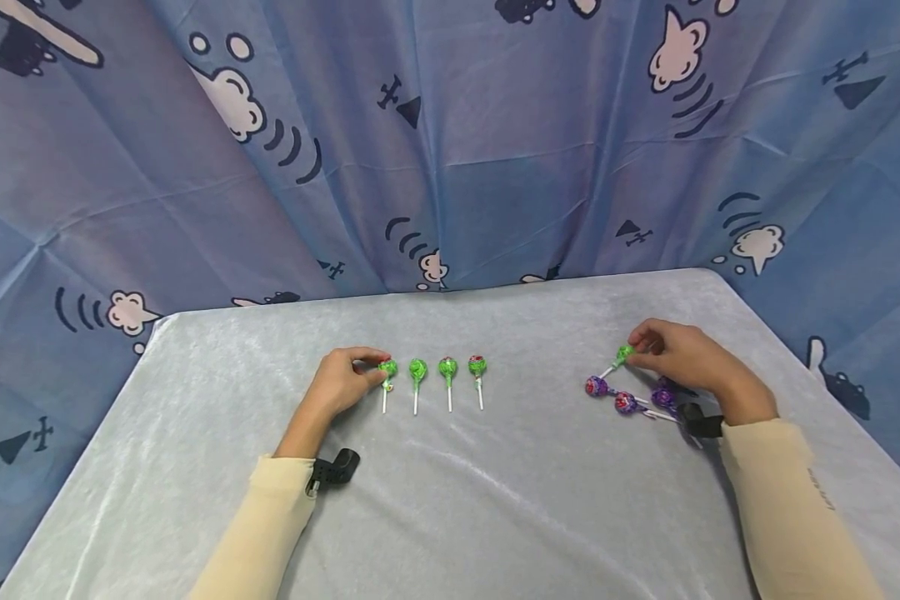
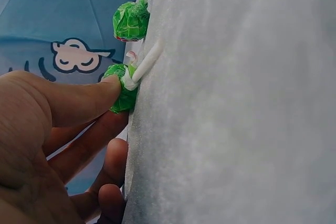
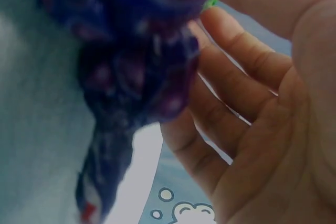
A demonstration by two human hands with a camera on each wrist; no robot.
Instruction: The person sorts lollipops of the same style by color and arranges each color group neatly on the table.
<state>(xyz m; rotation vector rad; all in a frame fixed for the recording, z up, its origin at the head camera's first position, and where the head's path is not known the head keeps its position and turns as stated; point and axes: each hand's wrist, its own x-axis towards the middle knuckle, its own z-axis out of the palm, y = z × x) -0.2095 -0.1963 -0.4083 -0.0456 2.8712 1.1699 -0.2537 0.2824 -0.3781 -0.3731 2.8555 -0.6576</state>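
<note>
My left hand (image 1: 345, 379) pinches a green-wrapped lollipop (image 2: 123, 90) by its head between thumb and finger, its white stick pointing toward me. That lollipop is the leftmost of a row of green lollipops (image 1: 417, 371) with sticks all pointing to the near side. At the right, my right hand (image 1: 678, 354) pinches another green lollipop (image 1: 625, 354) at its head, its stick slanting down to the left. Beneath and beside this hand lie several purple-wrapped lollipops (image 1: 626, 403). In the right wrist view, a purple lollipop (image 3: 139, 74) looms close and blurred before the fingers.
A pale grey cloth covers the table (image 1: 450, 508). Behind it hangs a blue patterned curtain (image 1: 495, 167), which also runs along both sides. Each wrist wears a black strap with a small camera (image 1: 335, 468).
</note>
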